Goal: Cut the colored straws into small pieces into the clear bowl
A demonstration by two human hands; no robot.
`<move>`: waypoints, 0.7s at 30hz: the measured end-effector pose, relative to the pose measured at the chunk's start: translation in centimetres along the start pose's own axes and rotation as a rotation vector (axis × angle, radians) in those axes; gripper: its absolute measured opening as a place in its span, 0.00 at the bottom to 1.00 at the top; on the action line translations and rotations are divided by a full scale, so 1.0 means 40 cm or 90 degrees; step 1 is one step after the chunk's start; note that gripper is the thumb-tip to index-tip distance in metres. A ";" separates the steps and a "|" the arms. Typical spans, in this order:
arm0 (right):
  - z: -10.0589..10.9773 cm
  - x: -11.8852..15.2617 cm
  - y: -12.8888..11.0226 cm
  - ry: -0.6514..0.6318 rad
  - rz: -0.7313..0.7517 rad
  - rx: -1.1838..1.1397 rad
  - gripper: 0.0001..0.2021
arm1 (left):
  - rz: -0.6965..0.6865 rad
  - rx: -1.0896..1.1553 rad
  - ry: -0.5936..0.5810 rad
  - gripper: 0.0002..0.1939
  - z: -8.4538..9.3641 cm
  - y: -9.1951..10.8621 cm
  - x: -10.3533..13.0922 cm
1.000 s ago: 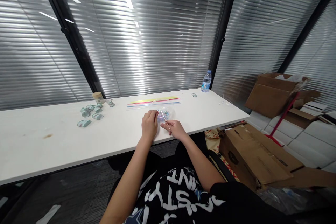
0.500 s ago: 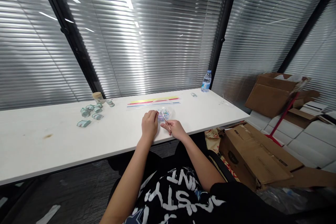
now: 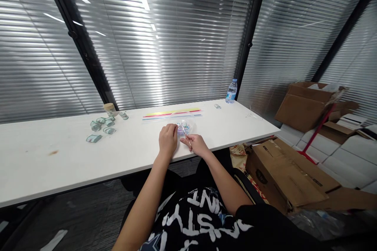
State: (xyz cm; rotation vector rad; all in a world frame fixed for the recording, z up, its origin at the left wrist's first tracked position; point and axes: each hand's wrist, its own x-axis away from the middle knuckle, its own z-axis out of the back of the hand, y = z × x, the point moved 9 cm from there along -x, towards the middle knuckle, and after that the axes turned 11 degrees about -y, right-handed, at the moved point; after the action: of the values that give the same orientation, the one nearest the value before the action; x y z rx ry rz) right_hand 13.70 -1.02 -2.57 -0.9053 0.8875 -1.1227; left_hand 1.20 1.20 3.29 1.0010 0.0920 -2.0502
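Observation:
My right hand is closed around a slim, shiny metal tool, which slants up and to the left. The frames do not show whether it is tweezers or scissors. The tool's tip reaches over a clear round container with small blue, purple and green pieces in it. At the container's left side, my left hand has thumb and forefinger pinched together. Whatever lies between those fingertips is too small to make out. Both hands are near the table's front edge.
Long yellow, red and blue strips lie behind the container. Several greenish clear bundles and a wooden-lidded jar are at left. A water bottle stands back right on the white table. Cardboard boxes fill the right floor.
The metal tool has shifted very slightly in my right hand. Both hands stay almost in the same place, and everything else on the table is unchanged.

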 end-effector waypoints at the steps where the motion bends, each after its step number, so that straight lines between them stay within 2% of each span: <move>1: 0.001 0.001 0.000 0.003 -0.001 -0.008 0.24 | 0.001 0.004 0.001 0.10 0.001 0.000 0.000; 21: -0.009 -0.003 0.000 -0.021 0.030 0.000 0.23 | -0.008 0.015 -0.008 0.11 0.000 0.005 0.000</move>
State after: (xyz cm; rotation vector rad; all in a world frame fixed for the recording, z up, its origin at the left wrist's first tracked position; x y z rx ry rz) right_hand 13.34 -0.96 -2.69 -0.8958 0.8774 -1.0653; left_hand 1.33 1.06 3.35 1.0038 0.0682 -2.0738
